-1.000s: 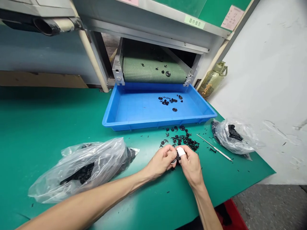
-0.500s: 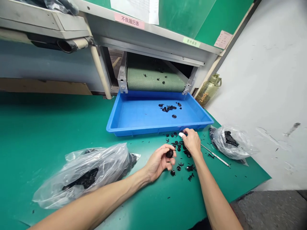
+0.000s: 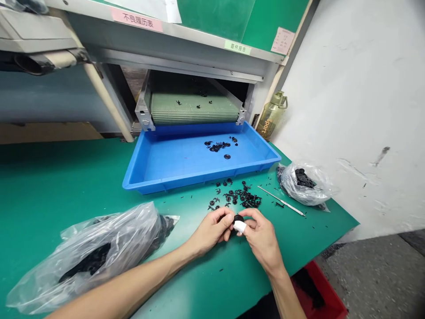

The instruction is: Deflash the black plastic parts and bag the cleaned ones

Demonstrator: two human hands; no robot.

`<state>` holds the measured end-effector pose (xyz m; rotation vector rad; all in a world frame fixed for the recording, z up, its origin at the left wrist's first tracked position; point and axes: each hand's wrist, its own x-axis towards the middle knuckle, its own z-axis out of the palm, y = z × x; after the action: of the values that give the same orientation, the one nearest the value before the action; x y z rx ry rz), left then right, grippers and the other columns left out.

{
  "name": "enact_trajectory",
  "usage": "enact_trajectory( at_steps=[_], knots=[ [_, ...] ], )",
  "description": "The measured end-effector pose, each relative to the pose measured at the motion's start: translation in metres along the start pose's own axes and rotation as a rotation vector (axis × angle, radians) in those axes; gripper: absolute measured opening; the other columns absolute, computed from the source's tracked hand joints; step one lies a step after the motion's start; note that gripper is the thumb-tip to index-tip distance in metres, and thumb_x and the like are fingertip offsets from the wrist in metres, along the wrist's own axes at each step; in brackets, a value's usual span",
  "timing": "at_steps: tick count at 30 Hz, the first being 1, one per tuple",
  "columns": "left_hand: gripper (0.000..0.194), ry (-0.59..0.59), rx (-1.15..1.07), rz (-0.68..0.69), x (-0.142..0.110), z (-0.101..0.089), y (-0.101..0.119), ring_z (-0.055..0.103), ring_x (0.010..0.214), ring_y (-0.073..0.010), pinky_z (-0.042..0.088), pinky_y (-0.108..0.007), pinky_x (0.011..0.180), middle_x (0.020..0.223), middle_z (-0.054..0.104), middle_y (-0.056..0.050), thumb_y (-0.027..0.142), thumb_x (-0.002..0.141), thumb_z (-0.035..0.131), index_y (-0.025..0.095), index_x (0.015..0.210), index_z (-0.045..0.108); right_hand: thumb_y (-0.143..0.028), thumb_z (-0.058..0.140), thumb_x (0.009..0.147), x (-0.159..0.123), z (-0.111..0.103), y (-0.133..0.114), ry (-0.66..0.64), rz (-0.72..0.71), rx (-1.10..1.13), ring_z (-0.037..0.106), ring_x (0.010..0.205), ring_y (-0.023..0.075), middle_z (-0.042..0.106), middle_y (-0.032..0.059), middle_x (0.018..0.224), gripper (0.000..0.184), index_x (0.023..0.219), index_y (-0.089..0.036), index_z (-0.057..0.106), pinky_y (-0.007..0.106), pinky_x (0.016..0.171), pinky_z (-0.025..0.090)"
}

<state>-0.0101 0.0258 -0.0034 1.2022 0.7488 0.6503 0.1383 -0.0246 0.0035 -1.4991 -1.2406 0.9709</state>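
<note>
My left hand (image 3: 214, 228) and my right hand (image 3: 260, 235) meet over the green tabletop, fingers closed. Between their fingertips is a small round black plastic part (image 3: 238, 218), partly hidden by the fingers. A white cover wraps the thumb of my right hand and presses near the part. Just beyond the hands lies a scattered pile of small black plastic parts (image 3: 244, 196), some round, some thin and branched. A slim white pen-like tool (image 3: 282, 201) lies to the right of the pile.
A blue tray (image 3: 199, 178) with several black parts stands below a green conveyor belt (image 3: 195, 113). Clear plastic bags of black pieces lie at left (image 3: 129, 248) and right (image 3: 320, 188). A bottle (image 3: 272, 117) stands by the wall; a red bin (image 3: 327, 290) sits below the table edge.
My right hand reached to the pile and came back to my left hand, where both now hold a round black part. One round part has left the belt's front edge. The view has shifted.
</note>
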Motion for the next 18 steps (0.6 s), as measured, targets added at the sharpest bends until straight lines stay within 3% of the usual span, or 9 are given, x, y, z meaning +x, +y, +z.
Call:
enact_trajectory(
  at_steps=[5, 8, 13, 18],
  knots=[
    [0.039, 0.016, 0.121, -0.004, -0.001, 0.005, 0.0, 0.031, 0.037, -0.006, 0.021, -0.017, 0.037, 0.048, 0.053, 0.005, 0.056, 0.09, 0.046, 0.018, 0.083, 0.05, -0.015, 0.055, 0.071, -0.007, -0.009, -0.002, -0.084, 0.09, 0.1, 0.062, 0.058, 0.0116, 0.065, -0.0014, 0.072, 0.023, 0.091, -0.018, 0.064, 0.021, 0.053, 0.049],
    [0.037, 0.021, 0.16, -0.008, -0.002, 0.005, 0.0, 0.035, 0.035, -0.0063, 0.024, -0.017, 0.037, 0.05, 0.057, 0.004, 0.053, 0.091, 0.045, 0.017, 0.085, 0.052, -0.012, 0.054, 0.07, -0.009, -0.007, -0.007, -0.086, 0.058, 0.043, 0.057, 0.054, 0.009, 0.061, -0.0039, 0.067, 0.028, 0.095, -0.019, 0.066, 0.019, 0.049, 0.044],
    [0.036, 0.046, 0.198, 0.043, -0.005, 0.005, 0.0, 0.044, 0.04, -0.0074, 0.034, -0.018, 0.043, 0.05, 0.055, 0.003, 0.05, 0.09, 0.048, 0.016, 0.081, 0.056, -0.022, 0.05, 0.082, -0.007, 0.007, -0.005, 0.01, -0.007, -0.056, 0.06, 0.053, 0.0109, 0.063, -0.0013, 0.064, 0.017, 0.088, -0.017, 0.065, 0.02, 0.048, 0.047],
    [0.037, 0.102, 0.13, 0.044, -0.004, 0.006, 0.003, 0.043, 0.04, -0.0073, 0.032, -0.018, 0.042, 0.05, 0.055, 0.003, 0.052, 0.087, 0.053, 0.016, 0.079, 0.057, -0.02, 0.04, 0.089, 0.0, 0.013, -0.004, 0.078, -0.106, -0.207, 0.06, 0.052, 0.0112, 0.064, -0.0013, 0.063, 0.021, 0.088, -0.02, 0.061, 0.02, 0.05, 0.046]
  ],
)
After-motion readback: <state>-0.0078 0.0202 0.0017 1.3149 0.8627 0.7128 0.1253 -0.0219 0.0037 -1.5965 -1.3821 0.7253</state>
